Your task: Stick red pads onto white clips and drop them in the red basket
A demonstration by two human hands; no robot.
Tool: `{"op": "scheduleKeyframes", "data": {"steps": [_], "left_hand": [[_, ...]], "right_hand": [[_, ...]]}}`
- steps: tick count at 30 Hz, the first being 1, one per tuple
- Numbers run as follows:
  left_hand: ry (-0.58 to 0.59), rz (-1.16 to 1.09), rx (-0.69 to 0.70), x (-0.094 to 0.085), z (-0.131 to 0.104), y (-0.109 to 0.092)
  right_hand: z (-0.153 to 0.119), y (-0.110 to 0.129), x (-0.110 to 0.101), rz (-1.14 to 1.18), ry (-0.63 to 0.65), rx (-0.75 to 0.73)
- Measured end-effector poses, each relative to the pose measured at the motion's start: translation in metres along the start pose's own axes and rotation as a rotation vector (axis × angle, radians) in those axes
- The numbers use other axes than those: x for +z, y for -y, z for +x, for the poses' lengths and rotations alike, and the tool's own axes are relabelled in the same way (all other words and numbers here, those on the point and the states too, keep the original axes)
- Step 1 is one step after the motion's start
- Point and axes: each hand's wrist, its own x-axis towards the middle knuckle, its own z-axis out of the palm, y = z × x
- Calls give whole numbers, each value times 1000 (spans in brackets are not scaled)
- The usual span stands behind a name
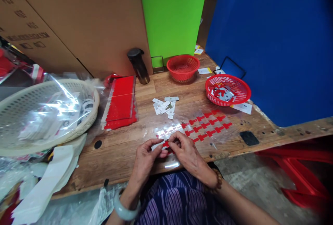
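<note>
Near the table's front edge, my left hand (146, 155) pinches a small flat white piece (156, 146) between thumb and fingers. My right hand (187, 155) has its fingertips closed on a small red sticker (165, 144) lying against that piece. Part of both is hidden by the fingers. Beneath and to the right of my hands lies a clear sheet with rows of red T-shaped stickers (205, 125). Beyond my hands is a loose pile of similar small white pieces (164, 107).
A red basket (246, 91) at right holds white and red pieces; another red basket (182, 66) stands behind. Stacked red sheets (121, 98) and a dark tumbler (139, 67) are left of the pile. A large cream basket (95, 108) with plastic-wrapped contents fills the left.
</note>
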Motion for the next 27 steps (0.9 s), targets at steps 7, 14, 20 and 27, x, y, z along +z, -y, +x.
{"op": "scheduleKeyframes", "data": {"steps": [7, 14, 20, 27], "left_hand": [[12, -34, -47, -2, 2, 2], [14, -25, -51, -3, 4, 3], [17, -5, -52, -6, 5, 4], [34, 10, -60, -7, 4, 2]], "right_hand": [[0, 0, -1, -116, -3, -51], [1, -2, -2, -103, 22, -42], [2, -1, -2, -89, 55, 2], [1, -5, 0, -69, 74, 15]]}}
